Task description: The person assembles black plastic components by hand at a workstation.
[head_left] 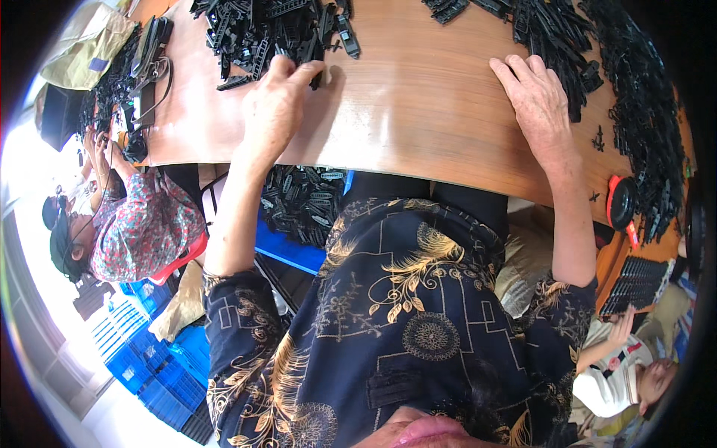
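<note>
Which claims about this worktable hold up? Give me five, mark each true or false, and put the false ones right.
1. The left grip is at the near side of the left pile of black parts. True.
2. The right grip is underneath the tabletop. False: it is above it, beside the right pile of black parts.
3. A blue bin holding dark parts shows below the table's near edge. True.
4. The red-and-black round object is on the person's left. False: it is on the right.
5. A co-worker in a flowered top is on the left. True.
</note>
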Action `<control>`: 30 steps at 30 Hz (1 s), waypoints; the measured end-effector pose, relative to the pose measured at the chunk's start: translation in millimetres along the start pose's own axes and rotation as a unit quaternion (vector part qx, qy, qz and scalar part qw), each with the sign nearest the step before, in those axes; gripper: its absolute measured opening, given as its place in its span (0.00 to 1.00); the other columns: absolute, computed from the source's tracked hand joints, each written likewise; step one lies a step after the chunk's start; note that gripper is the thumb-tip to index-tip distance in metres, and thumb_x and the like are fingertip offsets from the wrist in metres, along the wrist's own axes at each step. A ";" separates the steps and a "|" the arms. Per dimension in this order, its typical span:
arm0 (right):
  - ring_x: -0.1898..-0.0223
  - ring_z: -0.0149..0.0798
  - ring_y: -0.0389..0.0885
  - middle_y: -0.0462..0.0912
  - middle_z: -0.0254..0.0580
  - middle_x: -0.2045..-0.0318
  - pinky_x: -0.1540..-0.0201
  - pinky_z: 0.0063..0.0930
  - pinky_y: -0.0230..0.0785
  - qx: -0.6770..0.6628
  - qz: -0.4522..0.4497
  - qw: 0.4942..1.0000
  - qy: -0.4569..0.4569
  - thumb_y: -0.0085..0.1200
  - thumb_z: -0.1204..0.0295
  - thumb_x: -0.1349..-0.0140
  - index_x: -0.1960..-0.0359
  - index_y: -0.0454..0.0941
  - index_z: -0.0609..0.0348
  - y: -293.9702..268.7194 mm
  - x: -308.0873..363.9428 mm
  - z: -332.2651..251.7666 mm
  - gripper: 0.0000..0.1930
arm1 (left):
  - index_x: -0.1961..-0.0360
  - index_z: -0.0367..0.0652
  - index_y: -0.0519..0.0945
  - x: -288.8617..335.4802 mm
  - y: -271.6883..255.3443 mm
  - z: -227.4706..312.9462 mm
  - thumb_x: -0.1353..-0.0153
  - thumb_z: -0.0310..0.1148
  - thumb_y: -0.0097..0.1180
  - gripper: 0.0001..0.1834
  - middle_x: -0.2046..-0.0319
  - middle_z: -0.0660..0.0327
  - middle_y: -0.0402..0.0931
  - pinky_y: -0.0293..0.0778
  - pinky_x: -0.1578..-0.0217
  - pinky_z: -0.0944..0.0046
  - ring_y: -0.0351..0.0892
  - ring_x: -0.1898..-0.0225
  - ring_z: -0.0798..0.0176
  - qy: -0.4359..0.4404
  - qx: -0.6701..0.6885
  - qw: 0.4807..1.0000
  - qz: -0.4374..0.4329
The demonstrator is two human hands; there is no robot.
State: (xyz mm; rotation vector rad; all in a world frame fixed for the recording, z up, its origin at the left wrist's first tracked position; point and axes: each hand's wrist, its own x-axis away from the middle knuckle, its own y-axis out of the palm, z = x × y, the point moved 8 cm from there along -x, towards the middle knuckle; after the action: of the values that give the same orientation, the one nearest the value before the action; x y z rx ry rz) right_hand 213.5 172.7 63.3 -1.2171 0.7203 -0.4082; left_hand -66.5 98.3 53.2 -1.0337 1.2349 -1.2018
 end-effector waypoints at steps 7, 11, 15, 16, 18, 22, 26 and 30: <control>0.63 0.29 0.75 0.73 0.34 0.63 0.57 0.19 0.71 -0.438 0.063 0.886 0.137 0.55 0.85 0.47 0.52 0.74 0.57 -16.5 -7.9 -5.0 0.19 | 0.61 0.47 0.79 -16.0 -27.3 22.8 0.47 0.28 0.60 0.11 0.61 0.63 0.75 0.77 0.60 0.64 0.77 0.59 0.61 0.132 0.002 0.983 0.124; 0.57 0.27 0.75 0.75 0.36 0.60 0.51 0.19 0.70 -0.764 0.107 0.602 0.207 0.57 0.83 0.43 0.61 0.73 0.62 11.1 -3.3 -15.8 0.09 | 0.65 0.42 0.77 -25.5 1.2 -2.7 0.39 0.33 0.59 0.07 0.75 0.63 0.78 0.77 0.68 0.69 0.79 0.70 0.69 -0.047 0.425 0.903 0.040; 0.55 0.28 0.75 0.76 0.39 0.57 0.49 0.21 0.70 -0.811 0.093 0.550 0.176 0.58 0.83 0.44 0.64 0.73 0.61 5.5 -13.0 -42.0 0.09 | 0.64 0.41 0.75 -20.0 30.4 23.8 0.35 0.34 0.52 0.07 0.67 0.56 0.81 0.73 0.79 0.78 0.77 0.76 0.74 -0.091 0.793 0.600 -0.054; 0.55 0.28 0.75 0.76 0.39 0.57 0.49 0.21 0.70 -0.810 0.089 0.553 0.175 0.58 0.83 0.44 0.64 0.73 0.61 3.4 -15.0 -45.8 0.09 | 0.63 0.41 0.74 -19.3 36.0 29.6 0.35 0.36 0.53 0.09 0.69 0.56 0.81 0.73 0.79 0.77 0.79 0.75 0.72 -0.097 0.815 0.568 -0.068; 0.55 0.29 0.75 0.75 0.39 0.57 0.49 0.21 0.70 -0.814 0.075 0.564 0.117 0.58 0.83 0.44 0.64 0.73 0.60 -6.1 -21.2 -59.2 0.08 | 0.63 0.41 0.74 -15.1 42.2 41.9 0.35 0.37 0.54 0.10 0.72 0.57 0.80 0.75 0.78 0.77 0.80 0.75 0.72 -0.101 0.846 0.515 -0.099; 0.58 0.28 0.75 0.76 0.36 0.59 0.54 0.21 0.70 -0.747 0.027 0.660 0.076 0.56 0.85 0.45 0.59 0.74 0.62 -17.6 -25.7 -81.3 0.12 | 0.60 0.44 0.75 -7.2 50.5 57.0 0.37 0.34 0.56 0.08 0.70 0.69 0.78 0.76 0.73 0.77 0.78 0.72 0.77 -0.139 0.867 0.465 -0.115; 0.65 0.37 0.77 0.76 0.40 0.64 0.61 0.27 0.71 -0.549 0.008 0.836 -0.005 0.57 0.81 0.46 0.53 0.75 0.56 -37.0 -31.6 -98.7 0.18 | 0.65 0.44 0.77 -4.6 52.0 61.1 0.38 0.37 0.57 0.08 0.74 0.68 0.77 0.75 0.78 0.76 0.78 0.76 0.76 -0.146 0.839 0.511 -0.117; 0.67 0.43 0.77 0.75 0.41 0.66 0.63 0.32 0.71 -0.526 -0.008 0.850 -0.021 0.56 0.80 0.45 0.55 0.75 0.55 -31.6 -28.4 -105.8 0.15 | 0.68 0.45 0.77 3.4 56.7 64.4 0.39 0.38 0.59 0.09 0.78 0.68 0.76 0.71 0.81 0.78 0.74 0.80 0.77 -0.168 0.819 0.517 -0.181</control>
State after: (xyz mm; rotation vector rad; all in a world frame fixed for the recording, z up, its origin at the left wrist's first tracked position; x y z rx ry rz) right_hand 122.6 106.8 83.4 -2.2570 0.9290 0.0523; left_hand 2.5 97.6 2.2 0.0822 -0.7211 -1.6271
